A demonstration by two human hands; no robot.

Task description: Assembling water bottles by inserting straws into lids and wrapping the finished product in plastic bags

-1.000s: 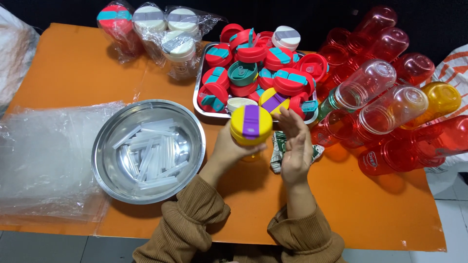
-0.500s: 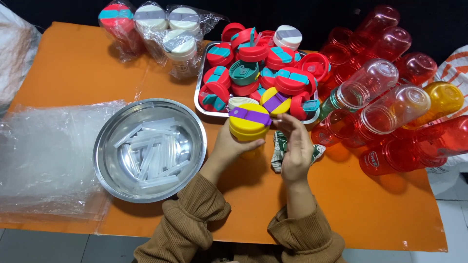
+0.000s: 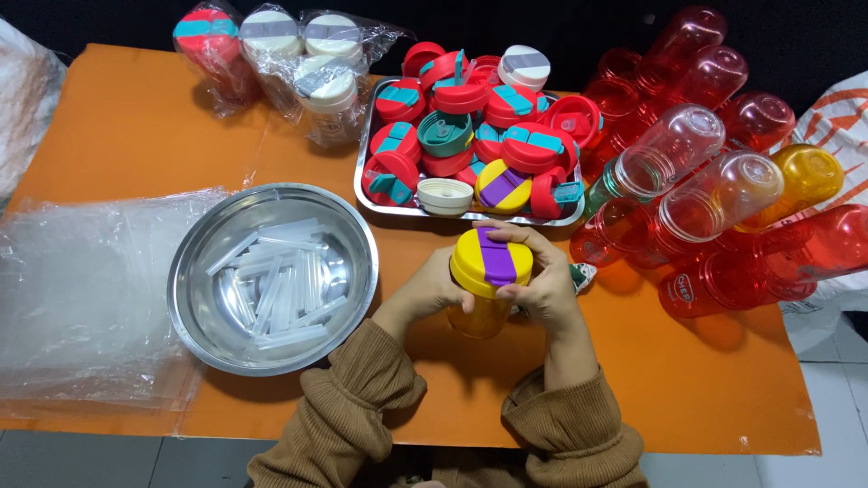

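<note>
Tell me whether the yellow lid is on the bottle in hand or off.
On. The yellow lid sits atop the yellow bottle, with the left hand and right hand wrapped around it; whether fully tightened, cannot tell.

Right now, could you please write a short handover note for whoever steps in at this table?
Left hand: grips the side of the yellow bottle, which stands on the orange table.
Right hand: wrapped over the yellow and purple lid sitting on top of that bottle.
Nearby: tray heaped with loose lids, steel bowl of clear straws, pile of empty bottles on the right, three bagged bottles at the back.
Done: lid is on the bottle; tightness cannot be judged.
Left: many bottles lie without lids.
</note>
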